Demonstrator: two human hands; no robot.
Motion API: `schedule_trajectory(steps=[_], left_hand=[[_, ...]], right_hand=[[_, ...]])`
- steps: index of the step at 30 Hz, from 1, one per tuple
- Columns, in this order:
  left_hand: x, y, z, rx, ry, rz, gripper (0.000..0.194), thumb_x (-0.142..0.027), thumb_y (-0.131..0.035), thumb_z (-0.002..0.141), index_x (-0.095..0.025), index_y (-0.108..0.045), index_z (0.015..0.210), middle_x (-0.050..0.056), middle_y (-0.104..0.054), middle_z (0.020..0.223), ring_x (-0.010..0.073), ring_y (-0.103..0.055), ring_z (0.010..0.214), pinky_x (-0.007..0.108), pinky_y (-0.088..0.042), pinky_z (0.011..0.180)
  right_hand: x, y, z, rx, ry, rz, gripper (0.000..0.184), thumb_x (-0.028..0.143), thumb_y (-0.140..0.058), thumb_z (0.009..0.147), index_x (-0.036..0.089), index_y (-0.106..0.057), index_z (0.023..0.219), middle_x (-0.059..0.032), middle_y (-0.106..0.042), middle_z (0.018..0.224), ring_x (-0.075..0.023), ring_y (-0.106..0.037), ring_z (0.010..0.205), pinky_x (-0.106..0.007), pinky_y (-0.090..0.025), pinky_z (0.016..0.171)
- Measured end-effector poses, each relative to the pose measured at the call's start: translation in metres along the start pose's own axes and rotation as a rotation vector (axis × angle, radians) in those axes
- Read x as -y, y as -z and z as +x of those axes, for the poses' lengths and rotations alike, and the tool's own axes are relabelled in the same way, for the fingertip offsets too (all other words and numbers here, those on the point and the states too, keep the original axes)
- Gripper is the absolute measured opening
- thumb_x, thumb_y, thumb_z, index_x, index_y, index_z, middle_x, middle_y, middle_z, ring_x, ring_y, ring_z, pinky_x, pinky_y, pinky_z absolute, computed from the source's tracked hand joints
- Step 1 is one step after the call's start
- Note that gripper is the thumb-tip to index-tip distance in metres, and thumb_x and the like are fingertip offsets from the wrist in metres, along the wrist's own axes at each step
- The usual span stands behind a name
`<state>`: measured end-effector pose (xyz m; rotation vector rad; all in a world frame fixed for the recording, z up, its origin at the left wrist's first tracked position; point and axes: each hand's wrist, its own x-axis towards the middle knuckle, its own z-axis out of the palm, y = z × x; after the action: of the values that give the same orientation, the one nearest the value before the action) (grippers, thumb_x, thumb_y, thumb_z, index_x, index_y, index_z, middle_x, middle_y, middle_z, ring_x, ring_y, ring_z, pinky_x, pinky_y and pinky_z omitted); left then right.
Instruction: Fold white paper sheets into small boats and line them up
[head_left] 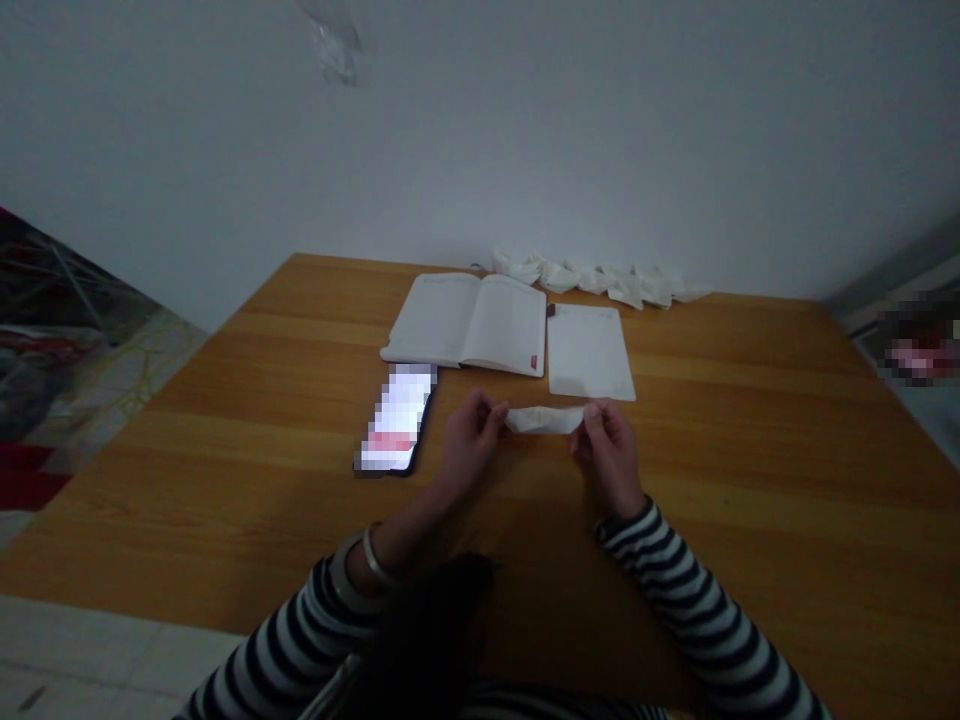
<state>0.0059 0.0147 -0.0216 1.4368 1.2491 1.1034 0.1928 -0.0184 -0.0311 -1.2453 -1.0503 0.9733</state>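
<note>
A folded paper sits between the left hand and the right hand, apparently just above the table, in front of the person. The fingers of both hands curl inward and grasp its two ends, which seems to keep the fold taut and in open view. Just beyond it lies a blank sheet, close enough to reach easily. Beside that sheet, an open notebook lies flat, while a phone rests near the left hand, its screen pixelated. Further back, a row of folded papers lines the table's far edge, seemingly set aside from the working space.
</note>
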Motion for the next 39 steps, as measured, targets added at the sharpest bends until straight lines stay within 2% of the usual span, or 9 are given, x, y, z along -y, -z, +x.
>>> schedule_trajectory(steps=[5,11,17,20,22,25,29,33,39], left_hand=[[-0.004,0.0,-0.002,0.098,0.019,-0.018,0.024,-0.041,-0.055,0.093,-0.022,-0.046,0.082,-0.001,-0.066,0.065,0.0166,-0.067,0.059,0.026,-0.051,0.055],[-0.009,-0.002,-0.005,0.139,-0.021,-0.003,0.023,-0.039,-0.056,0.093,-0.021,-0.048,0.08,-0.001,-0.064,0.067,0.0157,-0.066,0.062,0.025,-0.05,0.056],[-0.008,-0.006,-0.009,0.066,0.047,-0.12,0.021,-0.037,-0.063,0.088,-0.021,-0.048,0.087,-0.002,-0.067,0.072,0.0155,-0.067,0.065,0.024,-0.05,0.06],[-0.006,-0.01,-0.01,0.198,0.16,-0.252,0.031,-0.038,-0.068,0.084,-0.023,-0.051,0.105,0.001,-0.072,0.083,0.0185,-0.069,0.071,0.027,-0.052,0.061],[-0.006,-0.012,-0.01,0.234,0.176,-0.191,0.044,-0.035,-0.076,0.077,-0.023,-0.056,0.113,0.004,-0.075,0.089,0.0215,-0.069,0.074,0.029,-0.052,0.061],[-0.008,-0.01,-0.009,0.212,0.103,-0.021,0.032,-0.034,-0.077,0.074,-0.02,-0.07,0.103,0.007,-0.076,0.094,0.0255,-0.069,0.083,0.032,-0.052,0.068],[-0.01,-0.003,-0.008,0.237,0.071,0.218,0.026,-0.041,-0.064,0.084,-0.018,-0.075,0.081,0.006,-0.075,0.075,0.0239,-0.066,0.069,0.029,-0.046,0.059],[-0.01,0.002,-0.009,0.276,0.005,0.486,0.033,-0.037,-0.052,0.09,-0.015,-0.069,0.072,0.004,-0.068,0.064,0.0181,-0.059,0.059,0.026,-0.038,0.056],[-0.011,-0.001,-0.011,0.489,0.015,0.343,0.027,-0.039,-0.059,0.085,-0.015,-0.067,0.078,0.003,-0.064,0.067,0.0164,-0.055,0.061,0.025,-0.036,0.055]], right_hand=[[0.007,-0.008,0.0,0.173,-0.122,0.064,0.039,0.05,-0.076,0.074,0.019,-0.063,0.092,0.0025,-0.061,0.062,-0.0114,-0.05,0.05,-0.022,-0.038,0.044],[0.007,-0.007,-0.001,0.079,-0.167,0.099,0.029,0.046,-0.073,0.078,0.018,-0.068,0.084,-0.0006,-0.066,0.066,-0.0124,-0.055,0.053,-0.023,-0.044,0.046],[0.004,-0.014,0.0,0.042,-0.18,0.326,0.025,0.041,-0.07,0.081,0.019,-0.065,0.092,-0.0054,-0.073,0.088,-0.0197,-0.069,0.077,-0.032,-0.057,0.071],[0.003,-0.018,-0.001,0.051,-0.203,0.322,0.025,0.042,-0.069,0.081,0.019,-0.064,0.09,-0.0053,-0.074,0.086,-0.0198,-0.069,0.076,-0.032,-0.057,0.072],[0.001,-0.021,-0.002,0.082,-0.206,0.325,0.027,0.041,-0.073,0.077,0.019,-0.064,0.089,-0.0034,-0.073,0.084,-0.0178,-0.068,0.073,-0.03,-0.056,0.072],[-0.004,-0.024,-0.005,0.124,-0.208,0.318,0.027,0.039,-0.076,0.075,0.019,-0.066,0.091,-0.0018,-0.074,0.084,-0.0161,-0.068,0.071,-0.029,-0.056,0.072],[-0.005,-0.025,-0.007,0.107,-0.172,0.178,0.023,0.038,-0.075,0.074,0.018,-0.068,0.085,-0.0039,-0.075,0.081,-0.0183,-0.069,0.07,-0.031,-0.055,0.07],[0.0,-0.021,-0.007,0.058,-0.004,-0.198,0.016,0.034,-0.073,0.078,0.018,-0.071,0.075,-0.0029,-0.072,0.071,-0.0159,-0.064,0.063,-0.026,-0.05,0.061],[-0.003,-0.015,-0.009,0.176,0.054,-0.305,0.026,0.037,-0.066,0.085,0.018,-0.064,0.067,0.0015,-0.059,0.06,-0.0124,-0.053,0.055,-0.023,-0.04,0.052]])
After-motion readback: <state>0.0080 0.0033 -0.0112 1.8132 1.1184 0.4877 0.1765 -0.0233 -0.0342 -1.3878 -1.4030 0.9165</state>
